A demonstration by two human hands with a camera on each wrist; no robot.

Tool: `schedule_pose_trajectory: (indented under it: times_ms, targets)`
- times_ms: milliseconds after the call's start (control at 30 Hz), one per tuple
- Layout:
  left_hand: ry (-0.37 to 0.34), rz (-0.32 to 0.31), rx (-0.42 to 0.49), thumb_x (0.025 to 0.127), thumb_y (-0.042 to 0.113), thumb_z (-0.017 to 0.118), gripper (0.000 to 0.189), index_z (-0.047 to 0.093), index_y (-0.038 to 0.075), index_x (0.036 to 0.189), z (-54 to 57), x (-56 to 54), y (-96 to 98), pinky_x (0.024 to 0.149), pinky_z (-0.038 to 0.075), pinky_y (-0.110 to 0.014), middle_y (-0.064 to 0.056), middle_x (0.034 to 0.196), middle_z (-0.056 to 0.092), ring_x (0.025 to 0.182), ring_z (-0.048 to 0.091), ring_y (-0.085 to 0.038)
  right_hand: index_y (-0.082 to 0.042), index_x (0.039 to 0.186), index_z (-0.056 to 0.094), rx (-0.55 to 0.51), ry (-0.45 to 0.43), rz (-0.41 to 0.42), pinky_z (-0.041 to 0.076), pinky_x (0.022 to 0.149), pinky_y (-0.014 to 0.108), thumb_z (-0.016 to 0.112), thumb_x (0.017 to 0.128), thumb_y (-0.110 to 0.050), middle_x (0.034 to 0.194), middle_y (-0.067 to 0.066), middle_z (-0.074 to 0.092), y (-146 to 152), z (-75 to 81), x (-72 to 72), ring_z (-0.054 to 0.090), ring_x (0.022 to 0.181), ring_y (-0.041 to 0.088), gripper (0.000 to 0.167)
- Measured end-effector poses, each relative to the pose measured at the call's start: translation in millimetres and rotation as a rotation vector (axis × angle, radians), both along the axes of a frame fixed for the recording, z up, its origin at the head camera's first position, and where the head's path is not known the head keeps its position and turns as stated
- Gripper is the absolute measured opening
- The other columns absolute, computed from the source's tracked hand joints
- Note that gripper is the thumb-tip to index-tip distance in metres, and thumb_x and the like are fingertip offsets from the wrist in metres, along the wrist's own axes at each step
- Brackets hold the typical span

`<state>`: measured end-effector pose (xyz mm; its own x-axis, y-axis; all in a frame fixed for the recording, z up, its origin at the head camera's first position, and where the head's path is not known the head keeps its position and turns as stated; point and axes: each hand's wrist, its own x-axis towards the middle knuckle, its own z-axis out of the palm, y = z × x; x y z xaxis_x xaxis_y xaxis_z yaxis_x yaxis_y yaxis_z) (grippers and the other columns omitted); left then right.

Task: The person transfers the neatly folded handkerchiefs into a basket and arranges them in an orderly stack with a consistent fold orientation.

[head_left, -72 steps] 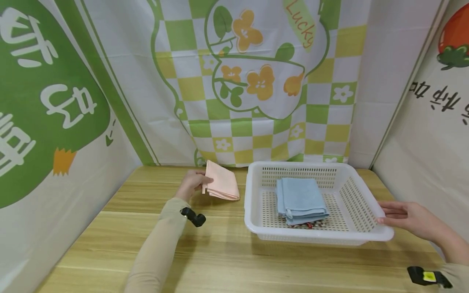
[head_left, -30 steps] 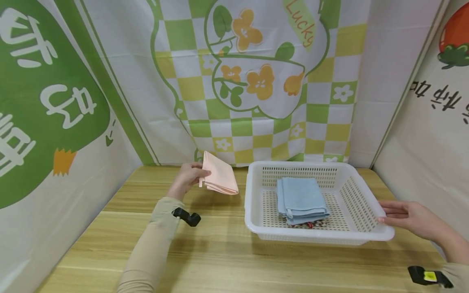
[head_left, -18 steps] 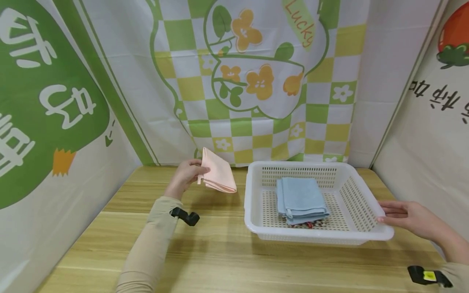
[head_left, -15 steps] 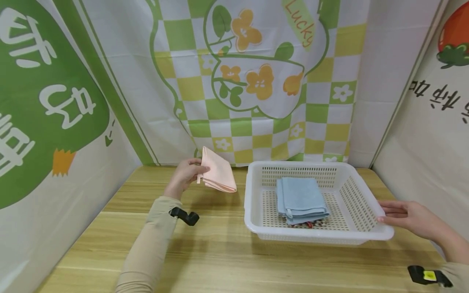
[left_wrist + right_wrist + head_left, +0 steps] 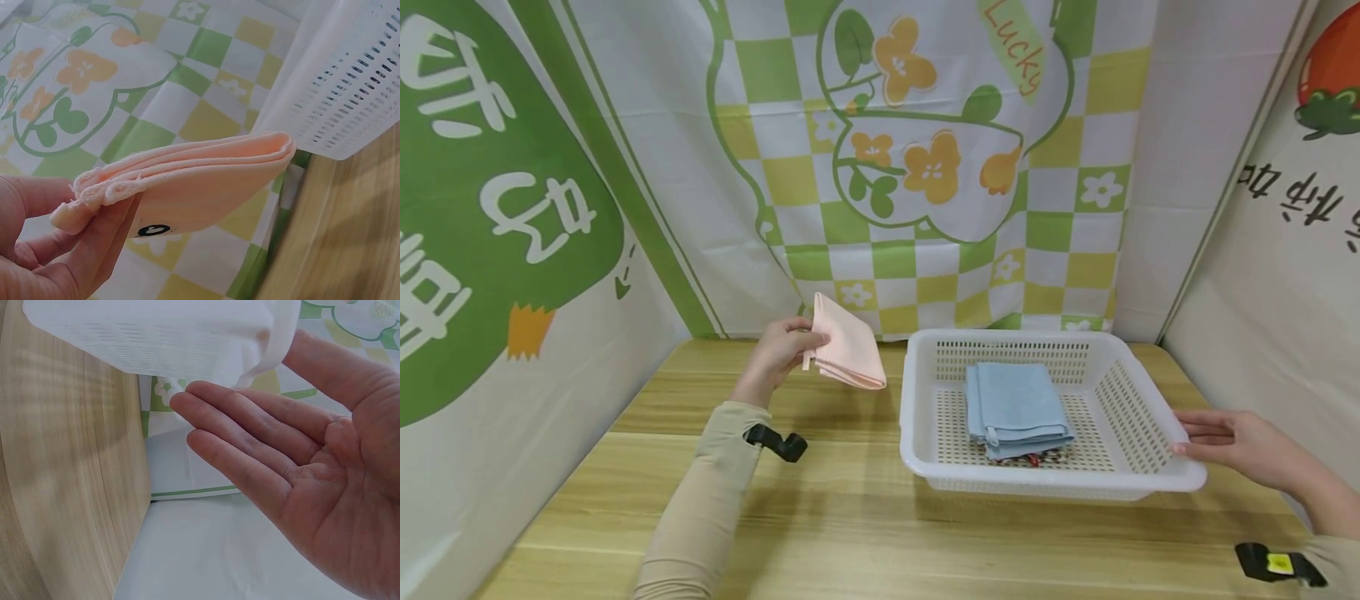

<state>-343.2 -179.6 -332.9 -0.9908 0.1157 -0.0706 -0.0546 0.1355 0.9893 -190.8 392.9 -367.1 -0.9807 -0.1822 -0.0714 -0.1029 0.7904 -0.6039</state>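
My left hand [image 5: 777, 354] pinches a folded peach towel [image 5: 848, 343] by one edge, thumb on top and fingers beneath. The towel is raised over the back of the table, left of the white plastic basket [image 5: 917, 454]. In the left wrist view its folded layers and a round dark mark show on the peach towel [image 5: 206, 187]. At the basket's right end my right hand [image 5: 1255, 446] has its thumb at the rim, while its straight fingers extend below the rim in the right wrist view. Inside the basket lies a folded light-blue towel [image 5: 1018, 400].
Under the blue towel peeks a small patterned item [image 5: 1033, 460] with red on it. The wooden table [image 5: 850, 533] backs onto a printed checkered curtain [image 5: 895, 267]. Printed cloth walls [image 5: 647, 333] stand on both sides.
My left hand has lifted the peach towel higher off the table, drifting slightly left. My right hand, the basket and the blue towel stay where they were.
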Motion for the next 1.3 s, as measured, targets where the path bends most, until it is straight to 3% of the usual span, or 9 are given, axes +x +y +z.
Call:
schedule_pose_trajectory:
  times_ms: [500, 700, 967, 1300]
  targets:
    - [0.051, -0.036, 0.042, 0.086, 0.001, 0.063, 0.026, 0.052, -0.008, 0.108, 11.8, 5.7, 15.5, 0.064, 0.054, -0.021, -0.004, 0.082, 0.062, 0.069, 0.063, -0.01, 0.017, 0.131, 0.043, 0.005, 0.02, 0.022, 0.053, 0.069, 0.02, 0.065, 0.09, -0.027, 0.115, 0.029, 0.062, 0.2, -0.8, 0.5, 0.059, 0.084, -0.011, 0.064]
    - [0.063, -0.022, 0.03, 0.085, 0.001, 0.064, 0.032, 0.052, -0.008, 0.114, 18.0, 8.4, 21.7, 0.065, 0.054, -0.022, -0.005, 0.086, 0.062, 0.07, 0.063, -0.011, 0.018, 0.131, 0.042, -0.002, 0.015, 0.02, 0.053, 0.069, 0.02, 0.065, 0.091, -0.024, 0.115, 0.03, 0.062, 0.6, -1.5, 0.3, 0.057, 0.084, -0.013, 0.062]
    - [0.072, -0.05, 0.035, 0.086, 0.002, 0.064, 0.033, 0.052, -0.009, 0.115, 25.3, 12.0, 29.8, 0.065, 0.054, -0.022, -0.005, 0.086, 0.062, 0.069, 0.063, -0.011, 0.017, 0.131, 0.043, -0.002, 0.01, 0.003, 0.053, 0.069, 0.019, 0.065, 0.09, -0.026, 0.116, 0.03, 0.061, 0.7, -0.1, 0.5, 0.056, 0.084, -0.013, 0.064]
    - [0.076, -0.08, 0.103, 0.085, -0.001, 0.064, 0.019, 0.055, -0.004, 0.102, 28.4, 11.4, 43.0, 0.058, 0.054, -0.022, -0.003, 0.076, 0.063, 0.063, 0.063, -0.011, 0.017, 0.131, 0.044, 0.001, 0.025, 0.021, 0.054, 0.069, 0.021, 0.065, 0.091, -0.026, 0.115, 0.029, 0.062, 2.2, -1.5, 0.4, 0.056, 0.085, -0.014, 0.062]
